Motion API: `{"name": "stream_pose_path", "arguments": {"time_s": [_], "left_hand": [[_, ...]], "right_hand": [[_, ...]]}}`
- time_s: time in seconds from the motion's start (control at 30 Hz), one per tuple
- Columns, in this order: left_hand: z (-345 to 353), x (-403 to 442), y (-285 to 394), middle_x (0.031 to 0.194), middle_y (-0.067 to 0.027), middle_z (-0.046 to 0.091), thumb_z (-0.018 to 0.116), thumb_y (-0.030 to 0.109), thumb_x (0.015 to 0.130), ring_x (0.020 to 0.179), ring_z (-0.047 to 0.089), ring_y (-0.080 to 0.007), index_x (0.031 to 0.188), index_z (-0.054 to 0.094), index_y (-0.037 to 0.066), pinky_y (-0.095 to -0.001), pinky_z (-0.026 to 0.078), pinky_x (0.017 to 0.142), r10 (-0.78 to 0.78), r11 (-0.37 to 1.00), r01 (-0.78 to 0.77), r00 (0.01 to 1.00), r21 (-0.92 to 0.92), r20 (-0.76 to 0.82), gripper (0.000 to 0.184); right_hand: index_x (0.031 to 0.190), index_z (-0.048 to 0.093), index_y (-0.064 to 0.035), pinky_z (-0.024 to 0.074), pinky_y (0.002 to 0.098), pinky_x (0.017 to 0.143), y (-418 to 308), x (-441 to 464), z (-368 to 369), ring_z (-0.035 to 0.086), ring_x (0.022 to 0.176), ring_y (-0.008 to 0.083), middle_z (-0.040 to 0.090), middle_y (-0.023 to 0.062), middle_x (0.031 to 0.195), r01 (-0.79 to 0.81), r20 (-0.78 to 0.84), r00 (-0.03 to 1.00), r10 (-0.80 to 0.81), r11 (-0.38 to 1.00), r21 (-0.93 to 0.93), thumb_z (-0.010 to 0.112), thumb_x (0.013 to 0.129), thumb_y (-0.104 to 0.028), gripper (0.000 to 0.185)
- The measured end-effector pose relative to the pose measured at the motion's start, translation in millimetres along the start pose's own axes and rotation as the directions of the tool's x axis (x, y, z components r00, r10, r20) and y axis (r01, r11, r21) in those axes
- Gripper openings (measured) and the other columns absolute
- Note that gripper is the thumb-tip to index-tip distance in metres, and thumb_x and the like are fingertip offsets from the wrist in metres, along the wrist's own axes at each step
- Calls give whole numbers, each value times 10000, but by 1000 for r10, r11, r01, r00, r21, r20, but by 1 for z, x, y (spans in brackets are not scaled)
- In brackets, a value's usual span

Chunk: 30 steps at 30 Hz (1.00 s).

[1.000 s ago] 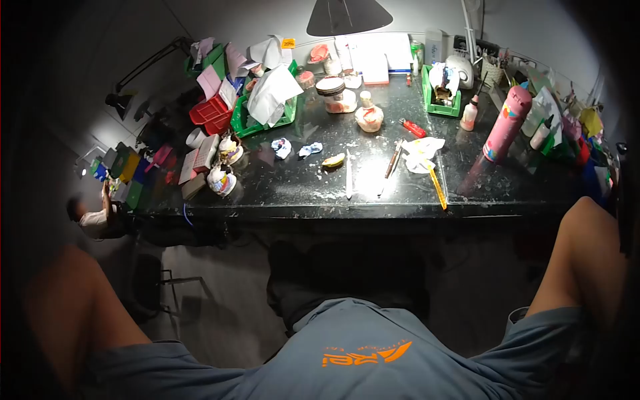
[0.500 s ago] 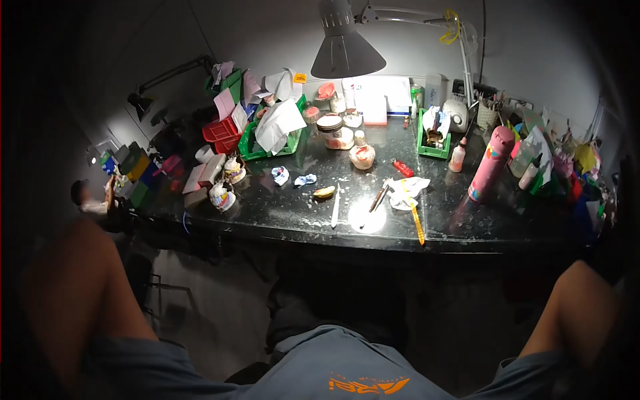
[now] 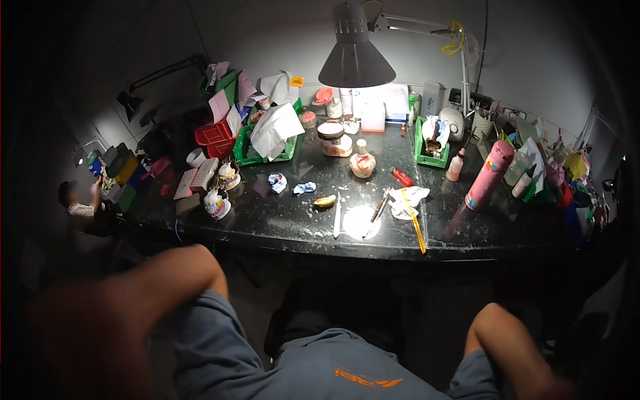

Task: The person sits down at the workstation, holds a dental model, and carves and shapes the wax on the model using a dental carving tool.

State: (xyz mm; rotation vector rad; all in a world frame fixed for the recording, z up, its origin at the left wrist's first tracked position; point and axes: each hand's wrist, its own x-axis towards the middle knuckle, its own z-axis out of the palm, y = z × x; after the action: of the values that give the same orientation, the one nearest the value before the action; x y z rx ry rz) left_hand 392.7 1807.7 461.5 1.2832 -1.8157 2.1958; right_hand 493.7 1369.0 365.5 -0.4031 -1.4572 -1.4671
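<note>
Both my hands lie outside the picture; only my bent arms show. My left forearm (image 3: 177, 283) rises blurred at the lower left, and my right elbow (image 3: 497, 330) is at the lower right. Neither arm touches the bench. Nearest the front edge of the black bench (image 3: 293, 230) lie a white pen-like tool (image 3: 337, 217), a thin brown-handled tool (image 3: 381, 205), and a crumpled tissue (image 3: 408, 202) with a yellow-orange stick (image 3: 419, 230) across it. A small yellow piece (image 3: 325, 201) and blue-and-white pieces (image 3: 277, 183) are to their left.
A desk lamp (image 3: 357, 60) hangs over the bench. Dental models (image 3: 217, 203) and a green bin (image 3: 299, 148) of papers stand left. A glass jar (image 3: 362, 165), red object (image 3: 401, 177), dropper bottle (image 3: 455, 167) and pink flask (image 3: 490, 177) stand farther right. Another person (image 3: 81, 203) is far left.
My left elbow has swung right and inward, and my right elbow has moved left and lower. The view has shifted slightly; the bench items look unmoved.
</note>
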Motion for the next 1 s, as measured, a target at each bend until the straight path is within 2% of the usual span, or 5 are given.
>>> {"name": "stream_pose_path", "arguments": {"time_s": [0.1, 0.2, 0.33, 0.57, 1.0], "left_hand": [[8, -141, -6, 965, -121, 631, 583, 281, 970, 913, 601, -225, 1024, 658, 38, -367, 474, 818, -542, 811, 545, 837, 214, -74, 260], [17, -277, -28, 768, -79, 638, 648, 131, 949, 677, 607, -162, 863, 652, 13, -288, 469, 630, -835, 470, 828, 529, 305, -151, 146], [2, -425, -33, 778, -13, 662, 639, 129, 913, 705, 587, -104, 890, 692, 40, -271, 474, 681, -965, -5, 852, 132, 523, -225, 106], [-20, -521, 9, 862, -96, 677, 659, 13, 736, 829, 642, -321, 900, 670, 53, -419, 500, 791, -962, 88, 606, 257, 791, -90, 170], [-11, -522, 14, 994, -77, 626, 778, 151, 685, 987, 564, -315, 1059, 634, 96, -450, 405, 885, -995, 27, 552, 91, 833, -28, 404]], "right_hand": [[705, 518, -244, 432, 186, 616, 61, -78, 53, 474, 652, 5, 457, -152, 661, -239, -358, 910, 209, 970, -41, 587, 995, -288, 300], [1011, 692, 7, 454, 426, 734, 86, -160, 16, 554, 775, 247, 519, 49, 657, -549, 31, 835, 550, 829, 107, 514, 961, -322, 378], [991, 684, 53, 290, 328, 555, 140, -249, 93, 395, 595, 122, 380, -23, 578, -527, 107, 812, 574, 800, -287, 519, 1003, -282, 373], [860, 652, 46, 379, 297, 427, 200, -348, 126, 432, 418, 154, 412, 21, 531, -379, 263, 799, 541, 792, -478, 477, 726, -15, 228], [907, 648, 2, 395, 300, 459, 188, -413, 132, 504, 464, 167, 489, 25, 544, -440, 353, 644, 679, 706, -556, 495, 1075, -392, 455]]}}
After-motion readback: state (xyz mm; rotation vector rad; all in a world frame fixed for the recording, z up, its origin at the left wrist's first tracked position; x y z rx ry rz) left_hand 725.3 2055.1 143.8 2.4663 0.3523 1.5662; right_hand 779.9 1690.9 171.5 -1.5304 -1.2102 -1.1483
